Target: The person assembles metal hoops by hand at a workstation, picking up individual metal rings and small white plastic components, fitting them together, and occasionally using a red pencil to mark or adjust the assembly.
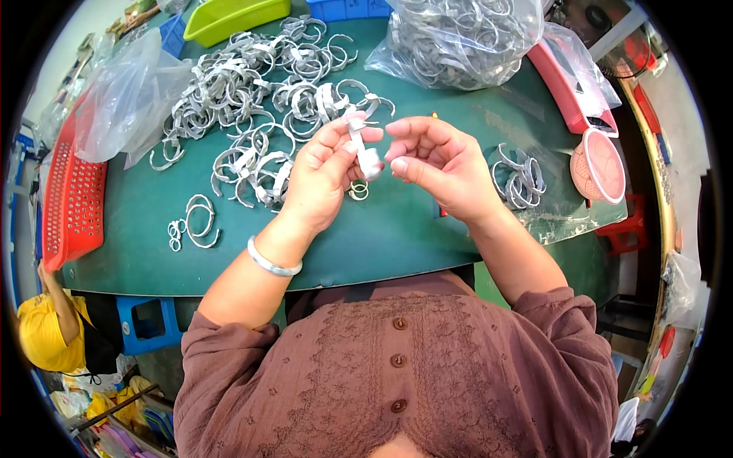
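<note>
My left hand (322,174) pinches a silver-grey open cuff bracelet (369,162) between thumb and fingers, above the green table. Close to its right side is my right hand (444,166), fingers half curled and thumb apart, with nothing visible between them. Beyond my left hand spreads a big heap of similar grey cuff bracelets (221,91). A few small rings (358,191) lie on the table just below the held bracelet. A smaller group of cuffs (521,182) rests to the right of my right hand.
A clear bag of cuffs (462,46) stands at the back. Red (76,198), lime-green (237,19) and pink (598,168) baskets stand around the table. Loose cuffs (202,221) and small rings (176,233) lie at left. A person in yellow (50,332) is at far left.
</note>
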A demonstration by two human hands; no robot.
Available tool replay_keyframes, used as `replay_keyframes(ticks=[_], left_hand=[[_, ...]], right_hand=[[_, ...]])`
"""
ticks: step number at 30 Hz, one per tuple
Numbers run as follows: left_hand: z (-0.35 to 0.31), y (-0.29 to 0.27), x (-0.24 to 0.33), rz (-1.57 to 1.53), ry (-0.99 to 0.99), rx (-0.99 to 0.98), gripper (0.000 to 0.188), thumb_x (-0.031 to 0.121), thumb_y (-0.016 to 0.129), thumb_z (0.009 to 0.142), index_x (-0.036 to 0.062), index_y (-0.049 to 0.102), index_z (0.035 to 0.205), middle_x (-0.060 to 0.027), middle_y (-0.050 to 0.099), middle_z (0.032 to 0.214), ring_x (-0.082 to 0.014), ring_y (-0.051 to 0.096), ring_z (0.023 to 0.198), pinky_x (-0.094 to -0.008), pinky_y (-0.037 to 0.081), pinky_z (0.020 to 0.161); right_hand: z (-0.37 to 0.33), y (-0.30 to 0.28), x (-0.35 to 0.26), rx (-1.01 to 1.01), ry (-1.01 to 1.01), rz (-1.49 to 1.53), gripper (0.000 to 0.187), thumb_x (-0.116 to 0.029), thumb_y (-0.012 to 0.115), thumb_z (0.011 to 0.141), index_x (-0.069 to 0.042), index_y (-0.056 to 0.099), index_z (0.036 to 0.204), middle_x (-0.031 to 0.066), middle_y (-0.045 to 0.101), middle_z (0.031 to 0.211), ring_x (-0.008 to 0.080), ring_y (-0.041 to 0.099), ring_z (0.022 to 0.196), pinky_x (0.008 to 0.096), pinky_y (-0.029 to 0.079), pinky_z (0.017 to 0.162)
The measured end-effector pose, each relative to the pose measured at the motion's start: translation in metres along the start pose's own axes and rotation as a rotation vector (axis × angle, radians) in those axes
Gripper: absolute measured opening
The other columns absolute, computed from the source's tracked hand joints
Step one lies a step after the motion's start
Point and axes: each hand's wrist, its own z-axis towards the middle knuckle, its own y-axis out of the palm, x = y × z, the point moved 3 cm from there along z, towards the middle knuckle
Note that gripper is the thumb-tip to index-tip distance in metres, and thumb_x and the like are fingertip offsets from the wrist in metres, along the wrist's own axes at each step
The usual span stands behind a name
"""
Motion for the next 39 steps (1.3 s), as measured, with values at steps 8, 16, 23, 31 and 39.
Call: replay_keyframes(ticks=[8,16,23,31,39], left_hand=[[-0.002,-0.001,0.003,0.071,0.058,0.023,0.031,0.007,0.045,0.087,0.0035,0.046,0.118,-0.0083,0.057,0.101,-0.0112,0.055,0.073,-0.0225,0.047,0.066],[-0.004,0.002,0.005,0.097,0.118,0.034,0.030,0.002,0.041,0.088,0.0014,0.045,0.117,-0.0111,0.057,0.100,-0.0137,0.057,0.075,-0.0234,0.047,0.067],[0.000,-0.004,-0.001,0.078,0.118,0.046,0.032,0.005,0.043,0.087,0.0000,0.043,0.119,-0.0108,0.057,0.102,-0.0130,0.056,0.079,-0.0245,0.047,0.071],[-0.002,-0.004,0.000,0.286,0.127,0.067,0.026,0.008,0.043,0.089,-0.0005,0.050,0.112,-0.0091,0.057,0.100,-0.0131,0.056,0.079,-0.0233,0.046,0.066],[-0.001,-0.006,0.000,0.340,0.201,0.038,0.023,0.007,0.042,0.089,0.0009,0.053,0.108,-0.0079,0.058,0.098,-0.0123,0.056,0.078,-0.0229,0.046,0.065]], right_hand=[[-0.008,0.013,0.005,-0.055,-0.213,-0.448,0.019,0.001,0.062,0.074,-0.002,0.058,0.093,0.0028,0.057,0.080,0.0083,0.053,0.067,0.0218,0.043,0.058],[-0.009,0.033,0.008,-0.113,-0.458,-0.937,0.023,-0.011,0.065,0.070,-0.009,0.058,0.092,0.0072,0.053,0.079,0.0239,0.055,0.070,0.0339,0.045,0.059],[0.001,0.026,-0.012,-0.073,-0.638,-1.128,0.016,-0.007,0.059,0.069,-0.010,0.058,0.085,0.0055,0.052,0.071,0.0228,0.054,0.065,0.0331,0.043,0.054],[0.079,-0.027,-0.165,0.331,-1.170,-1.430,0.010,0.001,0.059,0.072,-0.002,0.060,0.082,0.0109,0.056,0.070,0.0244,0.056,0.063,0.0287,0.045,0.057],[0.156,-0.108,-0.235,0.456,-0.586,-1.704,0.015,-0.011,0.056,0.072,-0.004,0.063,0.083,0.0177,0.061,0.079,0.0314,0.059,0.080,0.0365,0.046,0.071]])
